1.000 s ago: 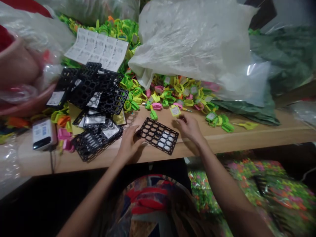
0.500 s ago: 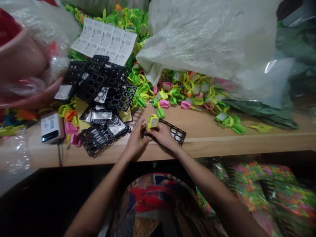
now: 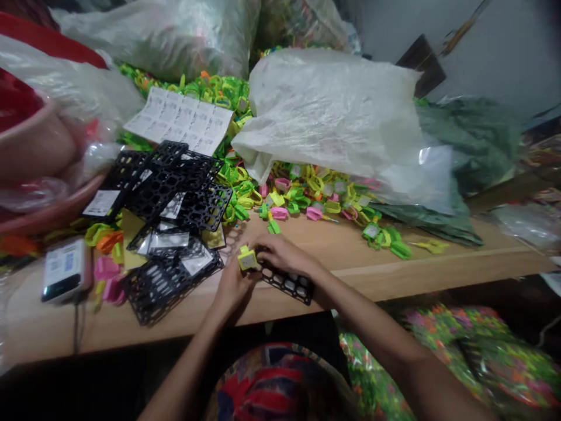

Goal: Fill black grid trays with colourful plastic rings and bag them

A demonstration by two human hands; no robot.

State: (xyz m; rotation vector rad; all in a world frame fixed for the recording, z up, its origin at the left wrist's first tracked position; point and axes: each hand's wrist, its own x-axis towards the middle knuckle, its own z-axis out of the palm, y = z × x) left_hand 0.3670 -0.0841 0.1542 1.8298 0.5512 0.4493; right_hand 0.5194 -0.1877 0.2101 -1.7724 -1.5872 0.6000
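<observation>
Near the table's front edge, my left hand [image 3: 236, 283] grips a small yellow plastic piece [image 3: 248, 259] with a square grey face, which shows at its fingertips. Close beside it, my right hand [image 3: 283, 255] has its fingers bent in toward the left one, and what is in them is hidden. A black lattice panel [image 3: 287, 285] with rows of openings lies below my right hand and partly behind my left fingers. More black lattice panels [image 3: 175, 193], some with white labels, are heaped to the left.
Behind the hands are piled green, yellow and pink plastic pieces [image 3: 298, 196] under a large white bag [image 3: 333, 111]. A sheet of printed labels [image 3: 179, 120] lies at the back left. A white device [image 3: 65, 270] with a cable stands left, near a pink basin [image 3: 35, 134]. Filled clear bags [image 3: 473, 345] sit below right.
The camera view has shifted, so the table sits lower and more of the background shows. The yellow piece has moved toward my left hand, and my right fingers have drawn back from it.
</observation>
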